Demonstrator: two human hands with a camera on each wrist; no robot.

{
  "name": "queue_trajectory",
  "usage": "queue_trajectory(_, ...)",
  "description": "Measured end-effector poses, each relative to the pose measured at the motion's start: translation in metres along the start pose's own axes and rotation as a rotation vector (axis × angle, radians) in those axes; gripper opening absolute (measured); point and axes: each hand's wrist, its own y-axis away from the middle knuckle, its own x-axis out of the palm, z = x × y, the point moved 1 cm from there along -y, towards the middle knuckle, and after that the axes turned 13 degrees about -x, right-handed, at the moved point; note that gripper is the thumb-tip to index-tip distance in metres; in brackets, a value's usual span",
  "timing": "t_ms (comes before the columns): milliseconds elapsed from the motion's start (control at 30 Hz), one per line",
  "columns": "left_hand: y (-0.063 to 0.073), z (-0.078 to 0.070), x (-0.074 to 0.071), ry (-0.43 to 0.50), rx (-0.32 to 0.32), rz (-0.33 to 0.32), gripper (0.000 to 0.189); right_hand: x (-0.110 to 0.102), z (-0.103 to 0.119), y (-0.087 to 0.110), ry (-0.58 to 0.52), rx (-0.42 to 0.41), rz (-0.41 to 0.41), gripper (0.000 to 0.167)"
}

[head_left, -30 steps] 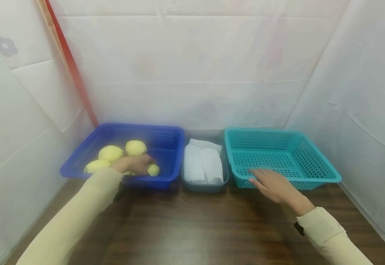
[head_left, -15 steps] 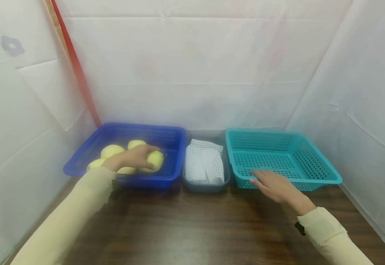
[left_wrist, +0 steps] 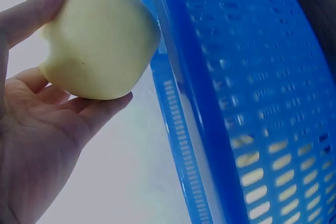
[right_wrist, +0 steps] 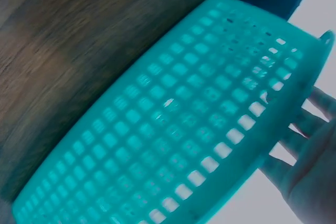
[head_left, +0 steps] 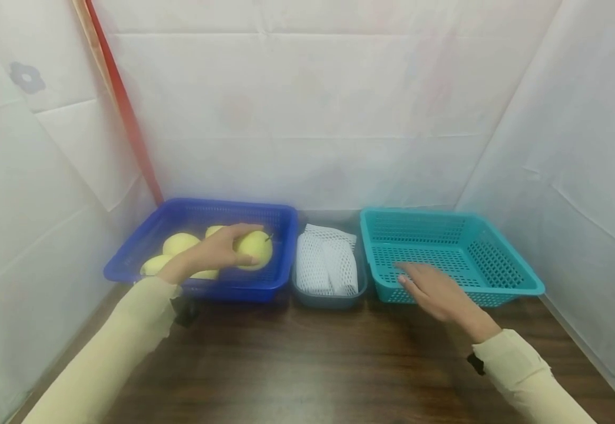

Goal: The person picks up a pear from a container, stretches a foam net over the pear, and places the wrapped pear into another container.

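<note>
My left hand [head_left: 217, 247] grips a yellow-green pear [head_left: 256, 252] with a thin stem, above the blue basket [head_left: 243, 291]. In the left wrist view, thumb and fingers wrap around the pear [left_wrist: 102, 40], which is level with the basket's rim. Several more pears [head_left: 181, 242] lie in the left part of that basket, partly hidden by my hand and forearm. My right hand [head_left: 436, 294] hovers at the near rim of the teal basket [head_left: 434, 259], its fingers extended over the inside and holding nothing. The right wrist view shows those fingers behind the rim; contact cannot be told.
Between the two baskets stands a small grey container [head_left: 329, 301] with white foam net sleeves [head_left: 325, 259] in it. All three stand on a brown wood-grain table [head_left: 307, 365]. White sheeting [head_left: 307, 118] encloses the back and both sides.
My left hand has raised a pear from among the others and shifted it slightly right, so more of it shows. My right hand stays nearly still at the teal basket.
</note>
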Motion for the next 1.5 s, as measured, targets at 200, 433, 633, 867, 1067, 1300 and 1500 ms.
queue_trajectory(200,0.002,-0.014,0.009,0.062,0.038,0.006,0.074,-0.008,0.020,-0.016,-0.010,-0.062,-0.111,0.047)
queue_trajectory(433,0.004,-0.037,0.030,0.165,0.106,-0.026,0.072,-0.013,0.056,-0.042,-0.086,-0.142,-0.176,0.051)
queue_trajectory(633,0.010,-0.060,0.058,0.337,0.158,-0.040,0.069,-0.010,0.086,-0.060,-0.269,-0.209,-0.193,0.063)
queue_trajectory(867,0.015,-0.085,0.086,0.495,0.174,-0.039,0.063,-0.001,0.106,-0.075,-0.484,-0.299,-0.311,0.069)
queue_trajectory(1067,0.019,-0.094,0.098,0.615,0.141,-0.010,0.065,-0.001,0.112,-0.074,-0.578,-0.301,-0.366,0.066)
queue_trajectory(1300,0.020,-0.093,0.104,0.612,0.073,0.023,0.068,-0.001,0.109,-0.069,-0.657,-0.253,-0.336,0.062)
queue_trajectory(1500,0.022,-0.092,0.105,0.622,0.054,0.103,0.071,-0.003,0.107,-0.065,-0.672,-0.209,-0.285,0.064)
